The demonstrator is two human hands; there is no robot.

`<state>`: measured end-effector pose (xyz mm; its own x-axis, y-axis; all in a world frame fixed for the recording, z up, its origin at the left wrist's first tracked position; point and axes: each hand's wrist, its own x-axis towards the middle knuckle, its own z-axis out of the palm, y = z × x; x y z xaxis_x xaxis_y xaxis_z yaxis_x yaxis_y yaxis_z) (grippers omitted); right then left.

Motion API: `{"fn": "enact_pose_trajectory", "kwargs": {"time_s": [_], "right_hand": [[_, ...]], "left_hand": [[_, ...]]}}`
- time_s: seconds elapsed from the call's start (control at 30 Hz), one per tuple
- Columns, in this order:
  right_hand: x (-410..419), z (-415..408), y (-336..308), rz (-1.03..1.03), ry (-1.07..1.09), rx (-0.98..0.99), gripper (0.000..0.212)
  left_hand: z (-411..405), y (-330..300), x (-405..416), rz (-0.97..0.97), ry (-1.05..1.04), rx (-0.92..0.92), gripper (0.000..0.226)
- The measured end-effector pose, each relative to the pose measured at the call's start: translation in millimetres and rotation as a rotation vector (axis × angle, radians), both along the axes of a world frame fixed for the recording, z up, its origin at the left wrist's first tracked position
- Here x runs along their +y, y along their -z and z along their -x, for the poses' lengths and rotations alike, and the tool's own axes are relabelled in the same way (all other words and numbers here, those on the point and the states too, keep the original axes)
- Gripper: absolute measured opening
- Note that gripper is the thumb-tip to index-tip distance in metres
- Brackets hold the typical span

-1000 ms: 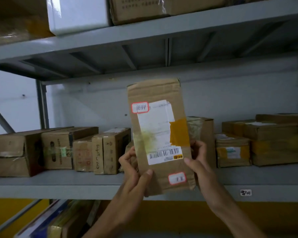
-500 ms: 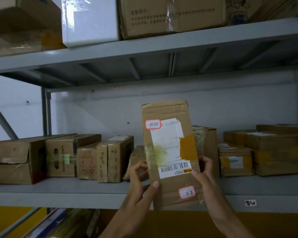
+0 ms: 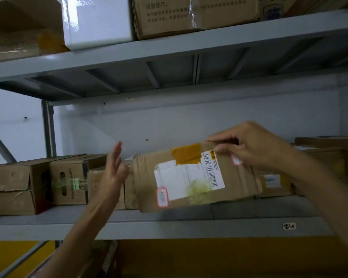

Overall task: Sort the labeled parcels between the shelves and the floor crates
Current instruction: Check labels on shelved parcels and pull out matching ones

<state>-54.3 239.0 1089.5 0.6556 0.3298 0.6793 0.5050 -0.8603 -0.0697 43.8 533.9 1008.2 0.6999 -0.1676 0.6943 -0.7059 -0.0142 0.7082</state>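
Note:
A flat brown cardboard parcel (image 3: 191,177) with a white barcode label, orange tape and two small red-edged stickers lies on its long side just above the front of the grey middle shelf (image 3: 169,225). My right hand (image 3: 253,147) grips its upper right corner from above, fingers curled over the edge. My left hand (image 3: 115,167) is off the parcel at its left end, fingers straight and pointing up, palm toward the parcel.
Brown cartons (image 3: 38,183) line the middle shelf on the left, and more boxes (image 3: 327,165) stand at the right behind my arm. The upper shelf (image 3: 189,47) carries a white box (image 3: 96,21) and big cartons. A small tag (image 3: 289,226) marks the shelf edge.
The parcel was upright in both hands; now it is turned onto its side and lowered toward the shelf. My left hand has let go and my right hand has shifted to the top corner.

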Motion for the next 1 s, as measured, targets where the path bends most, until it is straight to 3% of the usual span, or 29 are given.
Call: {"fn": "enact_pose_trajectory", "kwargs": {"time_s": [0.07,0.13,0.2,0.27,0.33,0.37,0.43,0.5,0.53,0.6,0.63,0.77,0.83,1.0], "right_hand": [[14,2,-24,0.262,0.033,0.002,0.032],[32,1,-42,0.43,0.01,-0.031,0.031],[49,-4,-52,0.553,0.006,-0.11,0.03],[57,-12,-50,0.635,0.005,-0.232,0.022],[48,-25,-39,0.631,0.121,-0.489,0.024],[35,-29,-30,0.497,0.265,-0.618,0.039],[6,-13,3,-0.064,0.507,-0.674,0.065],[-11,17,54,-0.66,0.423,-0.441,0.074],[-11,30,78,-0.8,0.268,-0.214,0.074],[-10,46,111,-0.943,-0.01,0.158,0.057],[-14,46,119,-1.02,-0.101,0.224,0.044],[-49,60,122,-1.174,-0.091,0.149,0.023],[-64,76,128,-1.207,-0.049,0.106,0.028],[-97,136,204,-1.311,0.168,0.016,0.076]], "left_hand": [[12,-12,-7,-0.469,-0.061,-0.174,0.092],[25,-21,-26,-0.722,0.068,-0.106,0.075],[29,-17,-44,-0.704,0.171,0.008,0.064],[31,-5,-59,-0.549,0.192,0.106,0.046],[33,16,-77,-0.384,0.21,0.214,0.041],[38,28,-90,-0.335,0.222,0.265,0.042],[51,53,-119,-0.272,0.238,0.367,0.045],[62,67,-143,-0.166,0.218,0.45,0.036],[65,67,-151,-0.104,0.219,0.467,0.032],[72,57,-166,-0.062,0.199,0.373,0.029],[73,51,-169,-0.091,0.18,0.278,0.029],[82,37,-195,-0.17,0.198,0.058,0.025],[87,41,-212,-0.186,0.24,0.026,0.025],[117,114,-255,-0.28,0.462,0.136,0.024]]}}
